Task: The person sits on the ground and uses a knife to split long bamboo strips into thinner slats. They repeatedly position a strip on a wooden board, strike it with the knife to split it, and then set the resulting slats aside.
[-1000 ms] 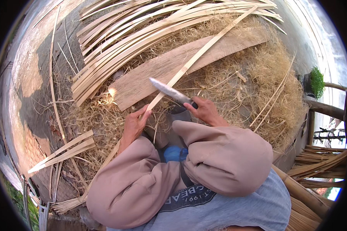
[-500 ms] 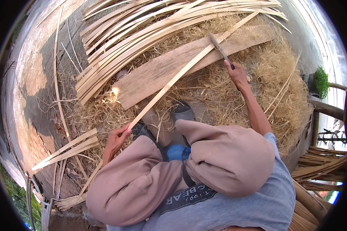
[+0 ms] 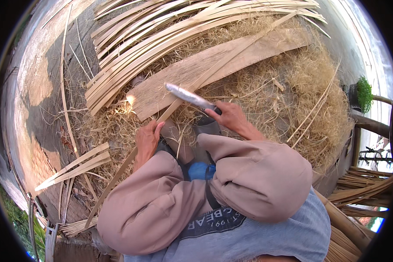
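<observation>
Pinching a smooth, flat bamboo strip (image 3: 201, 82) between closed thumb and fingers of the left hand (image 3: 147, 136), slanted past the fingertips over a rough-grained plank (image 3: 159, 94) and curly shavings (image 3: 312, 78). Gripping a dark-handled steel knife (image 3: 188, 96) in the tightly curled right hand (image 3: 231, 117), blade across the strip beyond the left fingers. Wearing a pale-lettered shirt (image 3: 266, 238); reaching around bent knees (image 3: 266, 174).

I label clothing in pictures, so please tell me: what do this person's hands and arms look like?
The left hand and right hand are bare, without gloves; no ring or watch shows. No sleeve covers the visible wrists; pinkish-brown trousers hide most of the forearms.
</observation>
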Available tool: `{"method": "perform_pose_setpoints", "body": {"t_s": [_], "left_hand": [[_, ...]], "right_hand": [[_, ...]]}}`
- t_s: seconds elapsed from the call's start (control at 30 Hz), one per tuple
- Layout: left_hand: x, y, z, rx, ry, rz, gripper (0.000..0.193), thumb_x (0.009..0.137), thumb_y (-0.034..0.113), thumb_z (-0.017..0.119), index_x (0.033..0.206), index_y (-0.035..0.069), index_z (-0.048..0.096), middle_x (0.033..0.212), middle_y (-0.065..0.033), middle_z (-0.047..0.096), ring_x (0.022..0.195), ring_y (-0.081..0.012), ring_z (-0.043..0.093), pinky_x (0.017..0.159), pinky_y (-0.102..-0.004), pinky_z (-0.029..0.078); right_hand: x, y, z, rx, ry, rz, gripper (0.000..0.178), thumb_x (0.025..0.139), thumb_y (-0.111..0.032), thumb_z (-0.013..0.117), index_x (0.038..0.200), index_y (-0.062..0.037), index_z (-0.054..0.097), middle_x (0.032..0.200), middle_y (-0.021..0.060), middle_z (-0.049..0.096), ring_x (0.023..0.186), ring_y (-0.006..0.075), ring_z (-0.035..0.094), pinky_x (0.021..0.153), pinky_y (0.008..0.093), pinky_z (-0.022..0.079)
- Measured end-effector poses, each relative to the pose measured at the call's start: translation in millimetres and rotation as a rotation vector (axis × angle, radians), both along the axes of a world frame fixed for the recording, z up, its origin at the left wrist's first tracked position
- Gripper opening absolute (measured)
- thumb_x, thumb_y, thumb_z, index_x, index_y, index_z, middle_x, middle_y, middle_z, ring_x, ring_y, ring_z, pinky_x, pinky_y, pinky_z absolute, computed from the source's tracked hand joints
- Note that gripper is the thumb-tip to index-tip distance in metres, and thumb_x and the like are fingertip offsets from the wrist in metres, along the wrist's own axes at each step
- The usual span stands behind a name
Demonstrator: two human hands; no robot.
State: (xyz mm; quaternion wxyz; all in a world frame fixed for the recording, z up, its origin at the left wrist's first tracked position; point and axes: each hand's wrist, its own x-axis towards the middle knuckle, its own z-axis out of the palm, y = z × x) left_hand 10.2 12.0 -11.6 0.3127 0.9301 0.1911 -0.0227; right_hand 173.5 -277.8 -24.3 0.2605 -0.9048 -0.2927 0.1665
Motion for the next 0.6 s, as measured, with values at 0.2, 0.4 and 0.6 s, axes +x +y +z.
{"method": "perform_pose_setpoints", "body": {"t_s": [0.2, 0.4, 0.6], "left_hand": [[8.2, 3.4, 14.4, -0.13, 0.078, -0.014, 0.048, 0.1, 0.038, 0.067, 0.077, -0.002, 0.056, 0.061, -0.0179, 0.046, 0.056, -0.0306, 0.042, 0.055, -0.0428, 0.035], [-77.9, 61.8, 9.5, -0.495, 0.414, 0.12, 0.043, 0.101, 0.037, 0.068, 0.075, 0.004, 0.059, 0.06, 0.0035, 0.048, 0.061, -0.0064, 0.04, 0.053, -0.0319, 0.031], [-79.1, 80.8, 25.7, -0.622, 0.494, 0.131, 0.038, 0.101, 0.037, 0.068, 0.078, 0.007, 0.062, 0.063, 0.0069, 0.051, 0.056, -0.0039, 0.042, 0.05, -0.0274, 0.031]], "right_hand": [[126.7, -45.2, 6.5, 0.009, 0.057, -0.537, 0.065, 0.1, -0.063, 0.055, 0.077, -0.0023, 0.062, 0.059, 0.0169, 0.06, 0.055, 0.0307, 0.062, 0.056, 0.0466, 0.049], [62.1, -45.3, 1.0, -0.11, 0.106, -0.221, 0.065, 0.1, -0.062, 0.055, 0.071, -0.0035, 0.056, 0.059, 0.0154, 0.06, 0.057, 0.0322, 0.062, 0.058, 0.0465, 0.05], [128.3, -74.6, 3.3, -0.049, 0.056, -0.546, 0.066, 0.1, -0.062, 0.055, 0.072, -0.0016, 0.059, 0.062, 0.0203, 0.061, 0.063, 0.0374, 0.064, 0.063, 0.049, 0.051]]}}
